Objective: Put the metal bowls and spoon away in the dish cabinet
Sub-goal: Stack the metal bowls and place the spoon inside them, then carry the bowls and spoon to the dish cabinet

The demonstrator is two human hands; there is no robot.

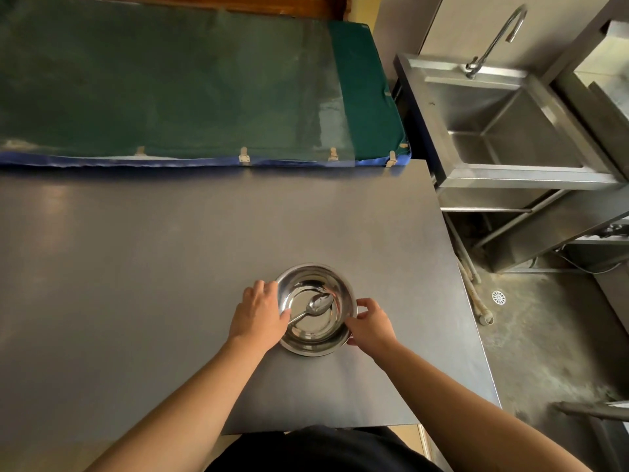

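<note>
- The metal bowls stand on the grey bench, near its right edge and toward the front edge where the person stands. They look like a nested stack, because a second rim shows at the bottom; how many there are I cannot tell.
- The spoon lies inside the top bowl. Its long axis runs from the head at the upper right down to the handle at the lower left, so the handle end points to the left hand.
- The left hand holds the left rim, its thumb inside over the handle end.
- The right hand curls its fingers on the right rim.
- The stack sits between both hands, equally near to each, so I judge a two-hand lift is next.
- No dish cabinet is in view; a steel sink stands beyond the right edge.
</note>
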